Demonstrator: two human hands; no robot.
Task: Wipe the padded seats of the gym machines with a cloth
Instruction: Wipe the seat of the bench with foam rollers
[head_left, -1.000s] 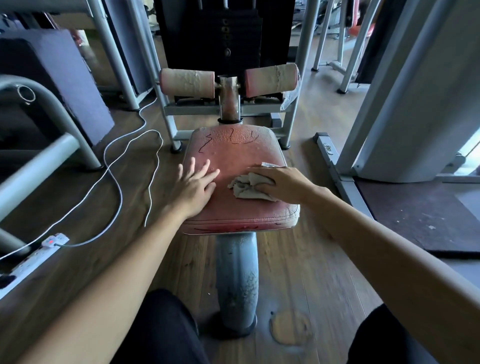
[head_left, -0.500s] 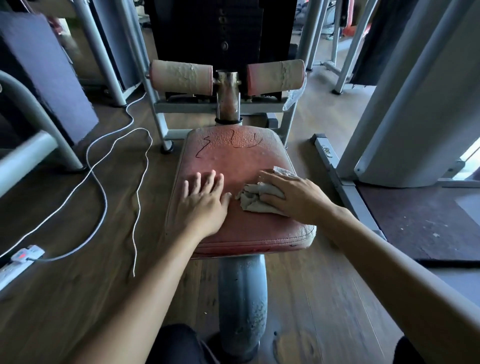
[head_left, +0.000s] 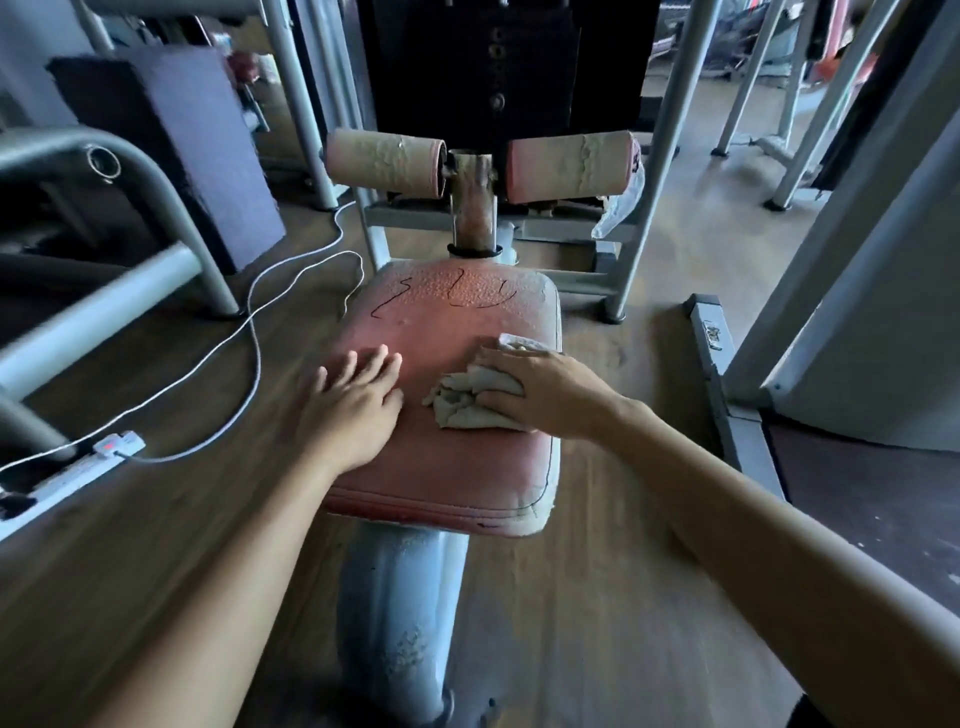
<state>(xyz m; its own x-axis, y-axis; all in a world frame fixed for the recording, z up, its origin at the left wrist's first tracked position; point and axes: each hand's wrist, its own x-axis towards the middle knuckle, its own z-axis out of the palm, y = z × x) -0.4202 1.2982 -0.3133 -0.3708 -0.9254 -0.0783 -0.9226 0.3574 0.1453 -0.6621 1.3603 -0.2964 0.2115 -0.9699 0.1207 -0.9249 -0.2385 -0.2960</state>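
Worn red seat (head_left: 457, 312) is seen on a wooden gym floor (head_left: 597, 597).
The cloth (head_left: 467, 405) is clutched by the right grip (head_left: 543, 392) at the seat's right; the left grip (head_left: 353, 410) is laid flat beside it, unmoved.

- seat (head_left: 441, 322): worn red vinyl, pebbled, matt
- cloth (head_left: 467, 410): crumpled grey woven fabric
- support post (head_left: 400, 597): scuffed painted metal
- floor (head_left: 597, 597): wood-grain boards, dull sheen

A gym: a worn red padded seat (head_left: 447, 322) on a steel post (head_left: 400, 597) faces two foam roller pads (head_left: 384, 163) and a dark weight stack (head_left: 493, 67), with grey machine frames (head_left: 655, 166) standing around on wooden floor (head_left: 597, 597).
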